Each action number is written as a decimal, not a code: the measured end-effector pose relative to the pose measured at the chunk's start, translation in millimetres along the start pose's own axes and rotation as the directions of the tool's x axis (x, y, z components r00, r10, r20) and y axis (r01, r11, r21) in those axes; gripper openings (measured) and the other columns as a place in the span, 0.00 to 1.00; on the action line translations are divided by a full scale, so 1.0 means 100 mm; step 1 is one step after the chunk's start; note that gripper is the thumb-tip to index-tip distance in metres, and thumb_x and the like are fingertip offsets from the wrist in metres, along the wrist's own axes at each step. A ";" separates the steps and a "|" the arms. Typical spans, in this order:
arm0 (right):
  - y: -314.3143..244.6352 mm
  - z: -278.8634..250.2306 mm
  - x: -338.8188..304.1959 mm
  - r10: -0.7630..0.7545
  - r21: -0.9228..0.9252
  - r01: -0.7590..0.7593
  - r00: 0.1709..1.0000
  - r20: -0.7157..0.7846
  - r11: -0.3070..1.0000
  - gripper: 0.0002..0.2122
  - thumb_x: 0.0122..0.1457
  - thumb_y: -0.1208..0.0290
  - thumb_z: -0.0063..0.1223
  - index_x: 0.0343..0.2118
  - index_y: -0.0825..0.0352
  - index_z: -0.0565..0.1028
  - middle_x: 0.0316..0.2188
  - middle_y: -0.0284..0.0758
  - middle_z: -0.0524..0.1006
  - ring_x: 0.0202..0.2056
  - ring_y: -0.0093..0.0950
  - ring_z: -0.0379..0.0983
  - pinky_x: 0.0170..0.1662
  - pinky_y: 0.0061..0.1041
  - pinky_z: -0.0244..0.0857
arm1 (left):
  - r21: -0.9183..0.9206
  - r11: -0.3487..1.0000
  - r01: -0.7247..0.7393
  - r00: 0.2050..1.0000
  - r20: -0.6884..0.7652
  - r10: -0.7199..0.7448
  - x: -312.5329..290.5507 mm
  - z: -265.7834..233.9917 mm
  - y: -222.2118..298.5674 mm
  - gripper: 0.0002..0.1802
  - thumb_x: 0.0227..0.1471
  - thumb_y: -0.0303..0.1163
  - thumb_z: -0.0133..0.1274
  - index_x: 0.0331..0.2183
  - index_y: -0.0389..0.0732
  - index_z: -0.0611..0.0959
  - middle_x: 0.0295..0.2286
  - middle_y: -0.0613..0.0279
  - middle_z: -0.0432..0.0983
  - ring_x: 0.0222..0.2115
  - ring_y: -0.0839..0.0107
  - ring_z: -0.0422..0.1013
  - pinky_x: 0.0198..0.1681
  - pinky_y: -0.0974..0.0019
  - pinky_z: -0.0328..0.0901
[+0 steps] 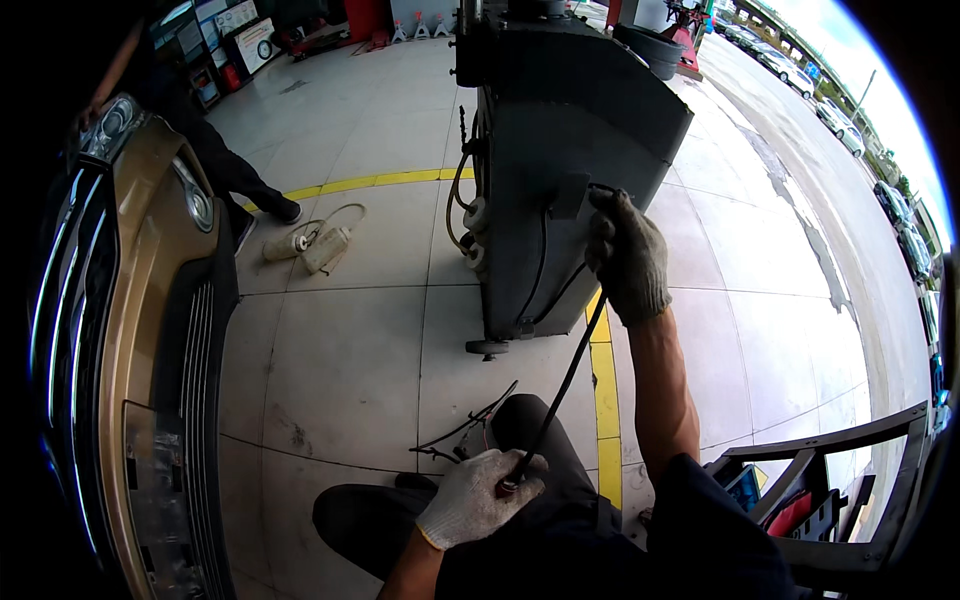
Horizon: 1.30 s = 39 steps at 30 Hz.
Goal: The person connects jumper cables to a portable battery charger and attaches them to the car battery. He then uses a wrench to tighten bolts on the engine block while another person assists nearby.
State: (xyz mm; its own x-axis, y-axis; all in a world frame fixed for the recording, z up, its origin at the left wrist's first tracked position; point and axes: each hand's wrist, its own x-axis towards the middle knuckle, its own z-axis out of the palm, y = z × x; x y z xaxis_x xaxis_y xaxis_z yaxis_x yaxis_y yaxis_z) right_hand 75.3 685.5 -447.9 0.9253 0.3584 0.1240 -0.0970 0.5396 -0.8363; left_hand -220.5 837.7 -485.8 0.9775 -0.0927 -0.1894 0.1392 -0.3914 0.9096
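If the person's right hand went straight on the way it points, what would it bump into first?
Probably the dark cabinet: the gloved right hand points toward it, though one view leaves the gap between them unclear.

My left hand [480,498] covers part of the end of the black cable [568,380], so I cannot tell its shape. My right hand [630,257] also hides some of this cable. The upper edge cuts the dark cabinet [590,125]; the car front [150,240] goes out below. The other person [205,140] is partly lost in darkness. Distant cars [785,70] are too small for details.
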 end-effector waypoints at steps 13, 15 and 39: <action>2.68 -0.74 -0.39 0.707 -0.897 0.402 0.688 0.165 -0.182 0.15 0.62 0.63 0.50 0.26 0.69 0.82 0.27 0.48 0.82 0.32 0.46 0.81 0.37 0.44 0.75 | -0.054 0.970 0.236 0.961 0.160 -0.225 -0.27 0.08 -0.66 0.17 0.58 0.40 0.64 0.46 0.41 0.87 0.37 0.58 0.86 0.36 0.70 0.81 0.41 0.68 0.75; 3.16 -1.31 -0.72 0.789 -0.964 0.161 0.610 -0.073 -0.213 0.13 0.57 0.63 0.56 0.23 0.67 0.82 0.22 0.45 0.81 0.26 0.40 0.81 0.33 0.42 0.75 | -0.034 0.925 0.378 0.924 0.079 -0.374 -0.34 0.06 -0.83 0.18 0.59 0.42 0.63 0.46 0.40 0.87 0.38 0.56 0.86 0.36 0.68 0.82 0.42 0.67 0.75; 3.27 -2.69 -1.74 0.470 -0.019 -0.786 0.388 -0.793 0.617 0.06 0.65 0.70 0.50 0.33 0.66 0.73 0.18 0.35 0.71 0.16 0.31 0.70 0.18 0.32 0.64 | 0.267 0.920 0.286 0.939 0.116 -0.325 -0.16 0.13 -1.09 0.20 0.60 0.43 0.59 0.49 0.43 0.84 0.41 0.61 0.84 0.40 0.65 0.79 0.47 0.60 0.75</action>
State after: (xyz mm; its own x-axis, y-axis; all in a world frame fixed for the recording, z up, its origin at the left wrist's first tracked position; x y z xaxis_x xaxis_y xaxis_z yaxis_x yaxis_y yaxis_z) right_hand -19.0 594.8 -886.9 0.6041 -0.2111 -0.7685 -0.7807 0.0369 -0.6238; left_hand -253.8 870.2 -587.0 0.8539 -0.0659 -0.5163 0.3650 -0.6313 0.6843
